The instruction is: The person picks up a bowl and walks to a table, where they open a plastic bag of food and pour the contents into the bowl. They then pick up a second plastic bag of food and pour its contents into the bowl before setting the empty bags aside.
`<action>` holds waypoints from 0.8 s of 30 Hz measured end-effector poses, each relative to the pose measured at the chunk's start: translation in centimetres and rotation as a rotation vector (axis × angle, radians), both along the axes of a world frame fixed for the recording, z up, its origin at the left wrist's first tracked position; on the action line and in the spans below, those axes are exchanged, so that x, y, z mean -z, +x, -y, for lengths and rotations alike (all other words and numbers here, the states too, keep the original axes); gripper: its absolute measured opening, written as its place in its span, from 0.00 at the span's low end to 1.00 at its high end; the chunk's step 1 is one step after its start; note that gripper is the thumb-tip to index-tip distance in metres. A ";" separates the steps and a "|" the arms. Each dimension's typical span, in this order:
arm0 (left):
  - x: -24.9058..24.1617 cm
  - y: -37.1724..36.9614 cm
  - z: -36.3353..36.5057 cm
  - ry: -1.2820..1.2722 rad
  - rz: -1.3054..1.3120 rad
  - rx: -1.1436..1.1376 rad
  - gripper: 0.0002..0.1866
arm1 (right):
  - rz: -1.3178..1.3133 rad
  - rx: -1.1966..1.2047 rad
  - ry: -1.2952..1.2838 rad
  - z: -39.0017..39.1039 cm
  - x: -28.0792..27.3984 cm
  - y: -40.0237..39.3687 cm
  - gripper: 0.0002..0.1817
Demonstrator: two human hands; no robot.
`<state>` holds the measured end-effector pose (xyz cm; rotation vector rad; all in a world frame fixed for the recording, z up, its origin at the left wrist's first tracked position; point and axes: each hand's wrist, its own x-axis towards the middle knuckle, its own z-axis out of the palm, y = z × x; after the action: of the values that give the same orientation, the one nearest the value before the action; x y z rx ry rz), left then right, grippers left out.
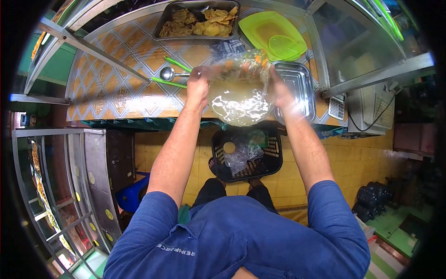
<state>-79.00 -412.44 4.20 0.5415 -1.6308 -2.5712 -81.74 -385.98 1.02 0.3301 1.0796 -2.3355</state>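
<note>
A clear plastic bag (241, 100) filled with pale liquid, with orange and green pieces near its top, hangs over the front edge of the counter. My left hand (198, 86) grips its left side, fingers partly hidden behind the plastic. On the other side my right hand (282, 93) holds the bag too, blurred by motion. Left of the bag, a metal ladle (167, 73) and green-handled tongs (169, 83) lie on the patterned counter. A rectangular metal tray (303, 88) sits just behind and right of my right hand.
At the back stand a tray of fried food (200, 37) and a green plate (260, 28) with a green lid. A calculator (336, 107) is at the right edge. Below, a black basket (274, 165) holds plastic bags. Metal frames (104, 60) flank the counter.
</note>
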 end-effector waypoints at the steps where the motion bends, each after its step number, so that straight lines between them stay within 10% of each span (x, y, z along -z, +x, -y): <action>1: -0.6 -0.1 -0.3 -0.007 -0.009 -0.002 0.14 | 0.005 -0.020 0.004 -0.2 0.1 -0.4 0.42; 8: 0.7 -1.5 -0.4 -0.138 -0.084 -0.037 0.14 | -0.217 0.060 0.398 -1.4 2.2 -4.1 0.40; 12: 0.9 -1.8 -0.5 -0.197 -0.152 -0.041 0.11 | -0.377 0.180 0.911 0.7 -5.1 -4.7 0.38; 18: -3.2 -1.9 0.2 -0.557 -0.234 0.174 0.12 | -0.550 -0.070 0.846 -0.2 -4.7 -9.1 0.37; 24: -2.4 -4.3 1.0 -0.701 -0.473 0.144 0.10 | -0.652 0.020 1.354 1.2 -11.6 -5.5 0.32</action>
<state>-83.26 -413.49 6.55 -0.2206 -2.2146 -1.7822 -87.26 -387.15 12.60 0.0086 2.8506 -1.3415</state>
